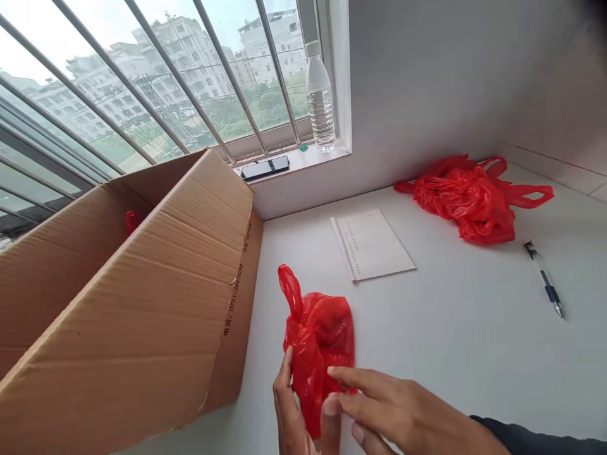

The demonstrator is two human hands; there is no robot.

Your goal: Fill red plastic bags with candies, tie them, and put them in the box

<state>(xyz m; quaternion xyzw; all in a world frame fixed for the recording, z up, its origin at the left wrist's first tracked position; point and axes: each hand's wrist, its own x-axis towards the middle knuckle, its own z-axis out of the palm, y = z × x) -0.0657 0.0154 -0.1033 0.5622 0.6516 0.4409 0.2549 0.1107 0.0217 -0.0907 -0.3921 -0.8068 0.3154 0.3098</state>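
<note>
A small knotted red plastic bag (pixel 327 322) lies on the white table near its front, one loop handle sticking up at its far left. What is inside it cannot be seen. My left hand (pixel 298 417) cups the near end of the bag, fingers along the left side and thumb on the right. From the right, my right hand (pixel 393 404) reaches over with its fingers stretched out and apart, the fingertips against the bag and close to my left thumb. The lower parts of both hands are cut off by the frame's bottom edge.
A tall open cardboard box (pixel 142 328) stands left, with something red (pixel 133 221) inside. Behind the bag lies a notebook (pixel 377 246). Farther right are a larger red plastic bag (pixel 467 196) and a pen (pixel 545 281). The windowsill holds a phone (pixel 264 167) and a water bottle (pixel 321 101).
</note>
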